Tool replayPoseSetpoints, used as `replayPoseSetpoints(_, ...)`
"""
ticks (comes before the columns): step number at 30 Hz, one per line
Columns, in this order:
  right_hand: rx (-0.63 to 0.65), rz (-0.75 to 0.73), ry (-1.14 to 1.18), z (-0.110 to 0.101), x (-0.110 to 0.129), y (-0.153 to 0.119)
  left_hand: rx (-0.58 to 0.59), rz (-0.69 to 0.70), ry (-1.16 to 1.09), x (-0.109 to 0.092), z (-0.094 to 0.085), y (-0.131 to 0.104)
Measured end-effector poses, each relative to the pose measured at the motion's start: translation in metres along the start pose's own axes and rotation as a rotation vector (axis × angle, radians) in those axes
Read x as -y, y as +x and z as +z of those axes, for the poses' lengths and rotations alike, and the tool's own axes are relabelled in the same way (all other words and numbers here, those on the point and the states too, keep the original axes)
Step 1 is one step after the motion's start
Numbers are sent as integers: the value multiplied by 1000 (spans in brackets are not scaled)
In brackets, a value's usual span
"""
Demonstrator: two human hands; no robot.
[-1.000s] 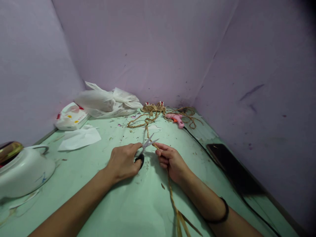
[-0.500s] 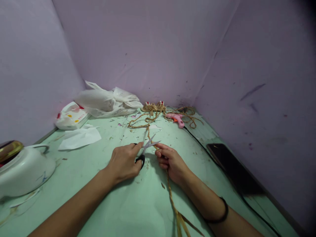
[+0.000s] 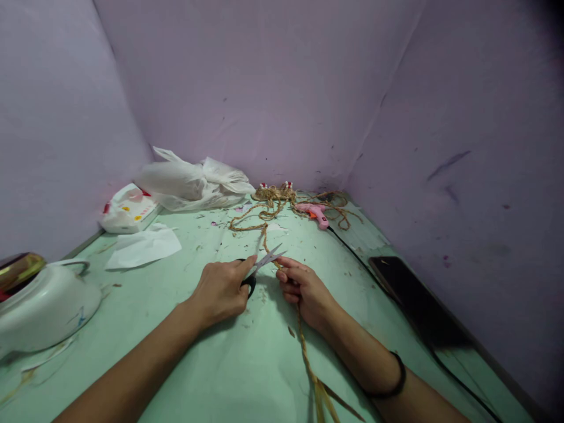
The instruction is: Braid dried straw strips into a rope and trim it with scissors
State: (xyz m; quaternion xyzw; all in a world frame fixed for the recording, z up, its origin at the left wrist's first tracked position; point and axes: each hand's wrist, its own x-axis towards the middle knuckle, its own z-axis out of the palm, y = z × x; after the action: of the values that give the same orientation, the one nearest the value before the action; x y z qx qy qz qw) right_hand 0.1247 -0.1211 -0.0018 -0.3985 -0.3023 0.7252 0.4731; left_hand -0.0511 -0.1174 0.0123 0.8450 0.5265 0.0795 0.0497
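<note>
My left hand (image 3: 222,292) is closed on black-handled scissors (image 3: 249,284), whose silver blades point right and stand slightly apart. Just right of the blade tips, my right hand (image 3: 306,289) pinches a brown braided cord (image 3: 303,341). Below that hand the cord runs down and ends in loose, flat strands near the bottom edge. Above the hands it passes close behind the blades and leads up toward a looped pile of the same cord (image 3: 275,192) with small red and white beads. A dark band circles my right wrist.
A pink glue gun (image 3: 315,212) lies behind my right hand, its black cable running past a dark phone (image 3: 414,296). At left are a white bowl (image 3: 48,305), a paper sheet (image 3: 143,248), a tissue pack (image 3: 127,211) and a white plastic bag (image 3: 194,182).
The scissor blades have partly closed and turned a little. My right hand keeps its pinch on the cord in nearly the same place.
</note>
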Motion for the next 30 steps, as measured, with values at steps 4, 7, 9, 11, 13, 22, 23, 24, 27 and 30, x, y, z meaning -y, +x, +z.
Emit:
replayPoseSetpoints(4,0,0,23,1,1,-1,-20,8,-112,2,-1,1)
replayPoseSetpoints(7,8,11,40,2,2,-1,-87,-30,-238,6,1,3)
replayPoseSetpoints(9,20,14,44,2,2,-1,-180,-101,-364,9,5,5)
replayPoseSetpoints(11,23,16,51,2,2,-1,-247,-170,-507,12,8,8)
replayPoseSetpoints(13,25,20,61,1,2,0,-255,-209,-652,12,10,9)
replayPoseSetpoints(22,45,40,71,3,0,-3,-129,-423,-1199,-6,-3,9)
replayPoseSetpoints(23,52,65,80,4,-1,-4,-120,-452,-1244,-7,-3,9)
replayPoseSetpoints(24,66,100,92,5,-1,-6,-116,-477,-1279,-7,-2,10)
replayPoseSetpoints(27,114,210,115,7,-2,-8,-123,-528,-1321,-6,1,13)
replayPoseSetpoints(30,104,225,112,5,-2,-7,-142,-474,-1192,-4,3,12)
